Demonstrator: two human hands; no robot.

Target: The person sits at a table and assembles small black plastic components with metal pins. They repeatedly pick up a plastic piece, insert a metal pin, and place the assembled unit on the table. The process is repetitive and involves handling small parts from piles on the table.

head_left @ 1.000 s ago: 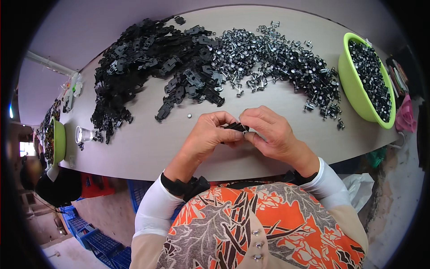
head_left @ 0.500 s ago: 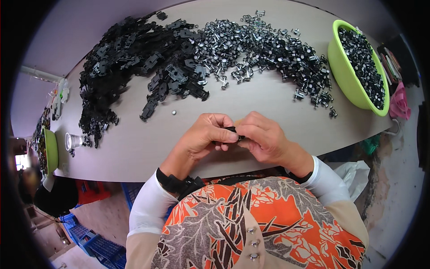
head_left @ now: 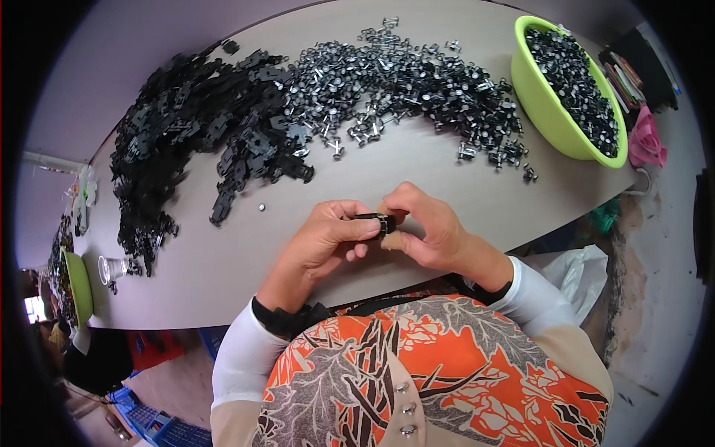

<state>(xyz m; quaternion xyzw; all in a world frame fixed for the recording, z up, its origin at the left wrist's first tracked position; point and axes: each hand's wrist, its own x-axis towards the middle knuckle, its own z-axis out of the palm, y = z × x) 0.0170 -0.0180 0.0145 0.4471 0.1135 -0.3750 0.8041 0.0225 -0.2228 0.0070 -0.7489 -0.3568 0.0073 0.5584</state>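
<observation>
The left hand (head_left: 322,238) had its thumb and fingers pinching a small, dark black piece (head_left: 386,223), held above the tabletop in front of the body. The right hand (head_left: 428,231) stood at the right end of that piece, thumb and forefinger spread around it; whether both pressed on it I could not tell. Beneath and beyond the fingers lay a bare stretch of pale grey, smooth tabletop (head_left: 417,170), open room that ran on to the right. A lone small, round silver piece (head_left: 261,207) sat in that open stretch, left of the fingers and a little beyond. Past it, a loose heap of flat black pieces (head_left: 249,153) spread beyond and left. Straight beyond the fingers, a heap of small silver-and-black spool-shaped parts (head_left: 328,86) began, its scattered fringe reaching right. Farther out to the right, a round lime-green plastic bowl (head_left: 551,123), full of similar parts, stood near the tabletop's right edge. Well to the left was a clear plastic cup (head_left: 112,268). The tabletop's near edge ran between the fingers and the orange patterned garment (head_left: 439,350), leaving only a narrow strip.
</observation>
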